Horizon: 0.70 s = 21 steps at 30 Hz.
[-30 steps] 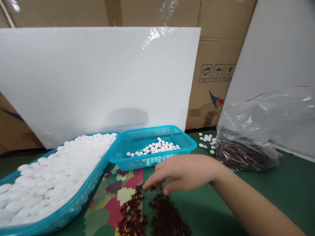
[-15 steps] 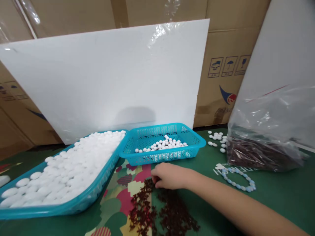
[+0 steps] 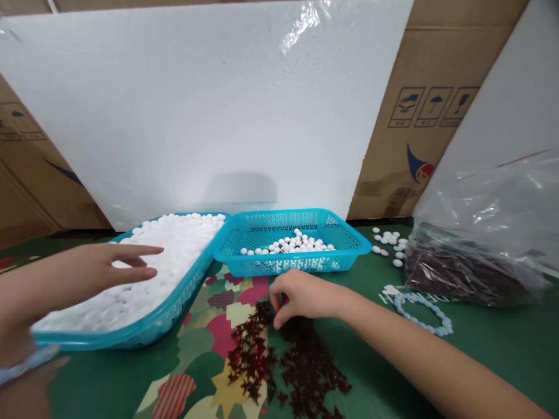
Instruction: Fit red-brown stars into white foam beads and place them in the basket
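Observation:
My left hand (image 3: pixel 96 270) reaches in from the left, fingers stretched out and apart, above a turquoise basket (image 3: pixel 144 340) heaped with white egg-like balls (image 3: pixel 174 238). Nothing shows between its fingers. In the middle, my right hand (image 3: pixel 297 298) has thumb and fingers bent toward a pinch at the top of a pile of small dark brown star-like pieces (image 3: pixel 312 372). Whatever the fingertips hold is too small or hidden to make out. Just behind this hand stands a shallower turquoise basket (image 3: pixel 279 265) with some white balls (image 3: pixel 301 243) in it.
On the right lie several loose white balls (image 3: pixel 398 255), a clear plastic bag (image 3: pixel 471 270) of dark brown pieces and a blue-and-white bead bracelet (image 3: pixel 444 326). A white board (image 3: pixel 209 105) and cardboard boxes (image 3: pixel 393 169) stand behind. The green table (image 3: pixel 209 384) has a colourful printed pattern.
My left hand has come into view from the left, over the heaped basket. My right hand stays by the brown pile, its thumb and fingers a little more apart. The view has tilted down.

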### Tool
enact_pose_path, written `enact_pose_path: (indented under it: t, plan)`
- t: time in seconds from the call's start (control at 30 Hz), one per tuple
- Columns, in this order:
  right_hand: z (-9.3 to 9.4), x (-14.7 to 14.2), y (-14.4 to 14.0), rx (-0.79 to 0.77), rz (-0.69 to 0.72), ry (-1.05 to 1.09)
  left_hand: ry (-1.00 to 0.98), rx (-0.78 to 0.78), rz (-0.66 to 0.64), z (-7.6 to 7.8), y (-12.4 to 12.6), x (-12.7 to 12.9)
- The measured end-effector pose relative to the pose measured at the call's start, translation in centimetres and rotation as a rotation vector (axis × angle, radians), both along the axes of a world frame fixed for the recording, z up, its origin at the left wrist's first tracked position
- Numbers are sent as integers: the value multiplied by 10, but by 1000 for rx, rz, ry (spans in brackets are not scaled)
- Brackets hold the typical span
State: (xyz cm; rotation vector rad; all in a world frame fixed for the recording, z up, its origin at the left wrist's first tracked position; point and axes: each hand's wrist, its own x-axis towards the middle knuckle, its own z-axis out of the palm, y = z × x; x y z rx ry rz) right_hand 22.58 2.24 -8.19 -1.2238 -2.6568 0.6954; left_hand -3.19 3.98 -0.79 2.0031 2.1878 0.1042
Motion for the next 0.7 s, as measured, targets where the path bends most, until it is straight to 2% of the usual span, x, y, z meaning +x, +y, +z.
enact_pose_path:
  t: [0.2,0.43,0.57,0.7]
  plan:
    - [1,0,-1,-85,25,100,-53,-149,88,-16,4,5]
    - [16,10,-8,-198,61,161,-76,-269,91,-27,6,6]
    - [22,12,-12,-151,36,166,-56,-278,82,-26,4,10]
    - [21,9,-13,-60,37,165,-35,-281,91,-26,2,12]
